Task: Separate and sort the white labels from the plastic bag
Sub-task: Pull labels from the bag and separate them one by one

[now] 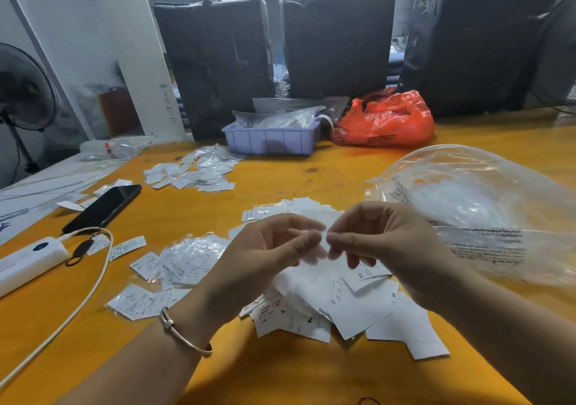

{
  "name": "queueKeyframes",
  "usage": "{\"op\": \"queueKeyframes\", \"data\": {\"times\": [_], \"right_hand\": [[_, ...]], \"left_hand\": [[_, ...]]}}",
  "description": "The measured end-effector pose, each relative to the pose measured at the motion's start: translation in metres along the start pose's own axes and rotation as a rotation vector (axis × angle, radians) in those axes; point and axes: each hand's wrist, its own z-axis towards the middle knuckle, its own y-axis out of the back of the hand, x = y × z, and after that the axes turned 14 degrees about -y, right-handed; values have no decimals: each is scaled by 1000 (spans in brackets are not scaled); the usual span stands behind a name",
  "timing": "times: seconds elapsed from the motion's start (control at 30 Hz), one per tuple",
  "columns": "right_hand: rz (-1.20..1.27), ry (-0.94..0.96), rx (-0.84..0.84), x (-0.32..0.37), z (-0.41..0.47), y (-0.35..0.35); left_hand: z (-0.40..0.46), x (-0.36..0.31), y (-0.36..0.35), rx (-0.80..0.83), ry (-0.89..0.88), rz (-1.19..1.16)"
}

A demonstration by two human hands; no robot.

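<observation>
1. A small white label [324,237] is being pinched between the left hand [274,248] and the right hand [374,239], the fingertips brought together above the counter [280,183].
2. A loose pile of white labels [349,308] is lying on the near counter, directly under both hands.
3. A large clear plastic bag [473,208] is resting on the right, just beside the right hand.
4. Sleeved labels [187,258] are being kept in a heap left of the hands, and another heap [193,171] is lying farther away.
5. A black phone [103,208] is lying at the left.
</observation>
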Motion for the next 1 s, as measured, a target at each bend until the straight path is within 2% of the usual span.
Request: {"op": "queueKeyframes", "data": {"times": [0.13,0.23,0.33,0.5,0.6,0.8,1.0], "right_hand": [[-42,-6,16,-2,2,0],[-103,20,-60,0,5,10],[-347,25,-127,5,7,30],[-866,-164,57,9,5,53],[-1054,-162,87,4,7,48],[-1125,-139,53,-1,9,41],[-1021,-173,31,-7,13,45]], "left_hand": [[0,0,0,-62,-23,-48],[0,2,3,-100,24,-44],[0,4,4,-117,44,-17],[-1,5,5,-133,31,23],[-2,5,6,-130,29,8],[-1,3,4,-88,28,-55],[-2,1,5,-79,10,-31]]}}
